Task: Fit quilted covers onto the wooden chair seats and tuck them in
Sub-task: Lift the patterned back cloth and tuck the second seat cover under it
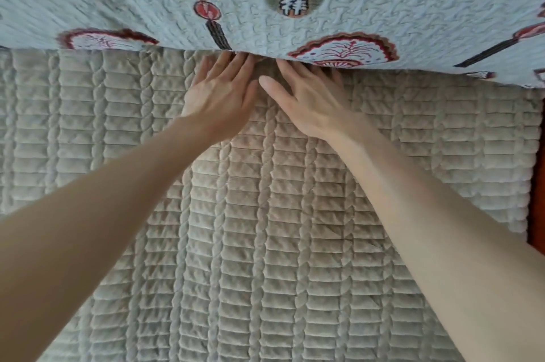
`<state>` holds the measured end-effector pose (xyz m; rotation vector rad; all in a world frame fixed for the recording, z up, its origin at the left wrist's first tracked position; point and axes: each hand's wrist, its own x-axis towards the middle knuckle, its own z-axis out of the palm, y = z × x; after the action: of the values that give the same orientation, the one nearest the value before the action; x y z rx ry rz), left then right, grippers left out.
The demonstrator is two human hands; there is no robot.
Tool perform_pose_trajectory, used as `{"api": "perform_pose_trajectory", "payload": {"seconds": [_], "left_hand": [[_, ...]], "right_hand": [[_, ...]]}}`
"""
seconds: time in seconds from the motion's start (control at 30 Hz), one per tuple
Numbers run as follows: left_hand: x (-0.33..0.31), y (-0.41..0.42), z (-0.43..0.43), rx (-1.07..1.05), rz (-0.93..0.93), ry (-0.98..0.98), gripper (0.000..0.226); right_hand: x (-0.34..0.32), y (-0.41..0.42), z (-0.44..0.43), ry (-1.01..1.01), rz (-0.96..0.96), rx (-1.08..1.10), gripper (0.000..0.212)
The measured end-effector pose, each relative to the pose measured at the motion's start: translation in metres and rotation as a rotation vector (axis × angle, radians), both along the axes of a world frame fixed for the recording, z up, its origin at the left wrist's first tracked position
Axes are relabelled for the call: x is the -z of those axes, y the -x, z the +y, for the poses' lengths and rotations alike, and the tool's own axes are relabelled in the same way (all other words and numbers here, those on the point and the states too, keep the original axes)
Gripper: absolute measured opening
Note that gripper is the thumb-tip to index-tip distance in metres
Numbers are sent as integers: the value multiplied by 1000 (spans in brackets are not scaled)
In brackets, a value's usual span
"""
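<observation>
A beige quilted seat cover (265,243) with ribbed rows and braided seams fills most of the head view. Along its far edge hangs a pale blue patterned back cover (368,16) with red fans, knots and characters. My left hand (219,93) and my right hand (306,99) lie flat side by side on the beige cover at its far edge. Their straight fingers reach into the gap under the blue cover's hem, so the fingertips are hidden. Neither hand grips anything that I can see.
A strip of reddish-brown wood (538,199), the chair frame, shows at the right edge beside the beige cover. The blue back cover's hem sags lower toward the right.
</observation>
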<state>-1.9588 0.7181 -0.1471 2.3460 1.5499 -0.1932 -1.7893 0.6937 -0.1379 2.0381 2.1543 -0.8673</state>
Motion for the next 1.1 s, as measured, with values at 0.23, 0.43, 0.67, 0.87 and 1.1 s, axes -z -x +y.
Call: {"api": "perform_pose_trajectory", "payload": {"seconds": [0.23, 0.43, 0.67, 0.87, 1.1], "left_hand": [[9, -2, 37, 21, 91, 101, 52], [0, -11, 52, 33, 72, 210, 58], [-3, 38, -20, 30, -22, 38, 56], [15, 84, 0, -93, 95, 108, 56], [10, 100, -1, -79, 44, 20, 54]], "right_hand": [[6, -2, 22, 118, -84, 2, 61], [5, 4, 27, 121, -56, 91, 62], [1, 40, 7, 2, -4, -61, 69], [5, 52, 14, 57, -68, -29, 70], [5, 80, 29, 98, -45, 19, 71]]}}
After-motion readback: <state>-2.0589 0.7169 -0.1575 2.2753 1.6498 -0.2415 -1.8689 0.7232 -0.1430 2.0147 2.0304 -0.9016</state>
